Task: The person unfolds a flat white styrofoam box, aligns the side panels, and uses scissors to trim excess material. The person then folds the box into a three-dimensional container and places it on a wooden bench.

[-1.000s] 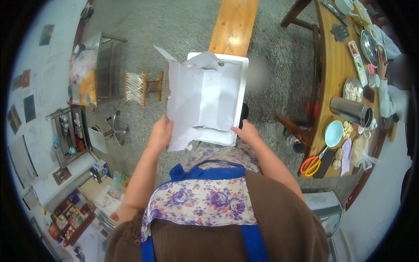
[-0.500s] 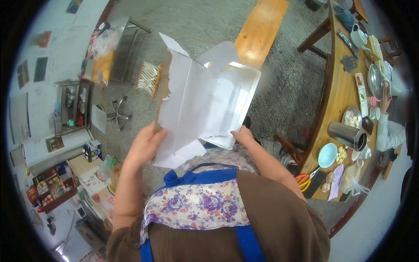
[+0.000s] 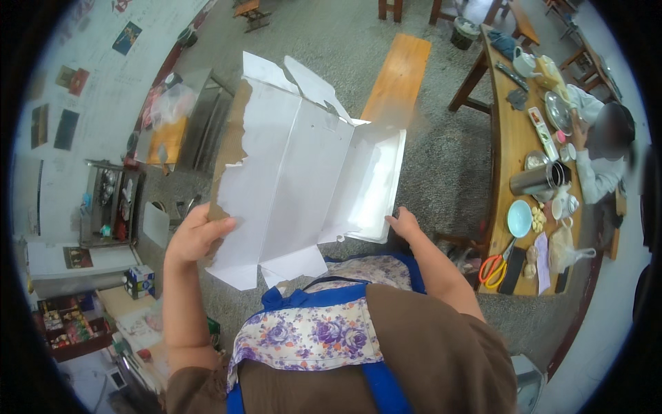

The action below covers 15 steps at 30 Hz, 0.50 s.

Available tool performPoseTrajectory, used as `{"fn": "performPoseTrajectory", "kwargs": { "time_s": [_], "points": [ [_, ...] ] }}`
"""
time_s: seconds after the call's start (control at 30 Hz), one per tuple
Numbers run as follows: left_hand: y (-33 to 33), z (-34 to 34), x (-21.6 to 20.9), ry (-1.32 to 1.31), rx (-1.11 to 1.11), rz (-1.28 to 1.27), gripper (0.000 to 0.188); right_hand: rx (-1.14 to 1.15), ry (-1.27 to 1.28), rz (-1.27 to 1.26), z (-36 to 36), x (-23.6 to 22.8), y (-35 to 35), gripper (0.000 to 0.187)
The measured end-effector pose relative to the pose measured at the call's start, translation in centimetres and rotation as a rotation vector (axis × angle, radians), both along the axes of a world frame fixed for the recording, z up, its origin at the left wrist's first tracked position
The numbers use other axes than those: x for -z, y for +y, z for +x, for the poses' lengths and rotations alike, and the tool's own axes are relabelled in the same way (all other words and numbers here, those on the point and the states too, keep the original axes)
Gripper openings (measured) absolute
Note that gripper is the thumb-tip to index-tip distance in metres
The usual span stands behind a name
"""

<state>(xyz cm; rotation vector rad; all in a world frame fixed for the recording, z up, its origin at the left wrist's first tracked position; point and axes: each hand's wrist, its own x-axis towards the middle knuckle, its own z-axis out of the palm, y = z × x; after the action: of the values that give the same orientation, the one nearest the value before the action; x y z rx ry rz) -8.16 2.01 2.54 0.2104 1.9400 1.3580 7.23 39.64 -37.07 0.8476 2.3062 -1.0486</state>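
One unfolded white carton point(image 3: 293, 172) has a ragged brown edge point(image 3: 232, 134).

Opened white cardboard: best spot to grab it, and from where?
Probably by the torn left edge of the white cardboard, from the left, thumb on top, as the left hand does. That edge sticks out clear of the white tray; the creased end flaps would likely bend.

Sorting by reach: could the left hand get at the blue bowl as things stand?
Probably not: the left hand holds cardboard, and the blue bowl sits on the table beyond the right arm.
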Motion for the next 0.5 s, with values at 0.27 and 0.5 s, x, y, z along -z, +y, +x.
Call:
{"fn": "performPoseTrajectory", "kwargs": {
  "time_s": [0.27, 0.5],
  "points": [
    [-8.5, 1.5, -1.9, 0.106, -0.068, 0.265, 0.032, 0.205, 0.222, -0.139, 4.8, -4.4, -3.4, 0.059],
    [-15.6, 3.9, -5.1, 0.259, -0.155, 0.517, 0.047, 0.866, 0.680, -0.704, 2.6, -10.2, -6.8, 0.063]
  ]
}}
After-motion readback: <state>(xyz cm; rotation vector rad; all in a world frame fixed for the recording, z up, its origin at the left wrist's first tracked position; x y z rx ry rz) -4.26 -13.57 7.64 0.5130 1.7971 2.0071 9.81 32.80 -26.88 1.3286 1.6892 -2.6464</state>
